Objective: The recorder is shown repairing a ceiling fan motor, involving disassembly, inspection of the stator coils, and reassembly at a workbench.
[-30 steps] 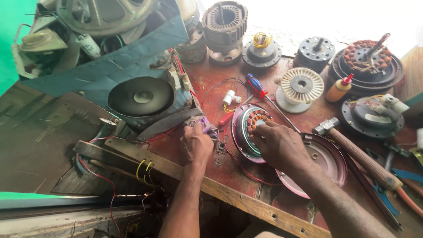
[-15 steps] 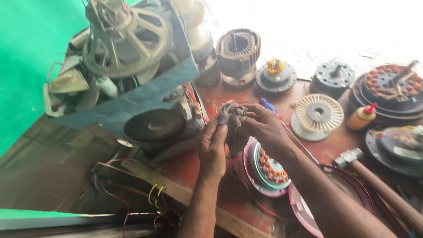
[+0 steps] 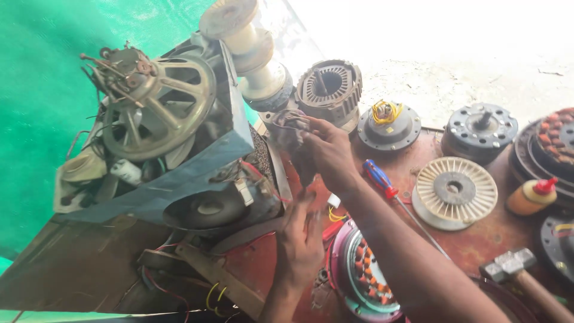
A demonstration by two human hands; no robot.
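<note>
My right hand (image 3: 327, 151) is raised over the red workbench (image 3: 478, 242) and grips a dark tangled bundle of wire and cloth (image 3: 288, 128), held against the edge of a large motor assembly with a spoked pulley wheel (image 3: 158, 109). A dark strand (image 3: 307, 177) hangs from the bundle. My left hand (image 3: 300, 238) is lower, fingers spread and pointing up just under that strand; motion blur hides any contact. Beside my left wrist lies a pink-rimmed stator with copper coils (image 3: 366, 276).
A red-and-blue screwdriver (image 3: 382, 182), white finned disc (image 3: 455, 191), orange bottle with red cap (image 3: 530, 197) and hammer (image 3: 515, 267) lie on the bench to the right. A ribbed stator core (image 3: 330, 90), other motor parts (image 3: 482, 125) and green sheeting (image 3: 36, 90) surround it.
Both hands left the pink-rimmed stator and lifted the dark bundle up. My right hand carried it further toward the motor assembly, my left hand dropped away, and the view swung left.
</note>
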